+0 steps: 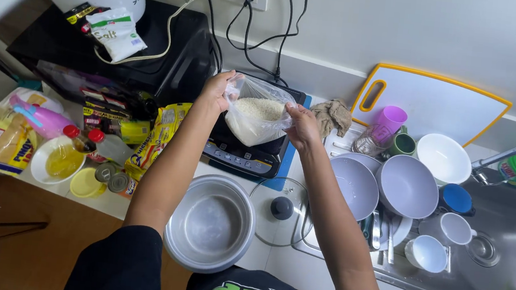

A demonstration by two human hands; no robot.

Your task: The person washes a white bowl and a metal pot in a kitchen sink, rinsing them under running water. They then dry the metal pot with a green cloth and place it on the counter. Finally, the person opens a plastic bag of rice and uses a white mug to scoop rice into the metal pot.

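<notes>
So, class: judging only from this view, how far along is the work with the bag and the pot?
Done: the glass lid lies off on the counter, and the metal pot stands open. In hand: the left hand and right hand hold up a clear plastic bag of white rice at its top, above the cooktop. Left: the pot looks empty; no rice is in it.

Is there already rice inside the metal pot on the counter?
No, the metal pot is bare inside; the rice is in the clear plastic bag held by the left hand and right hand.
</notes>
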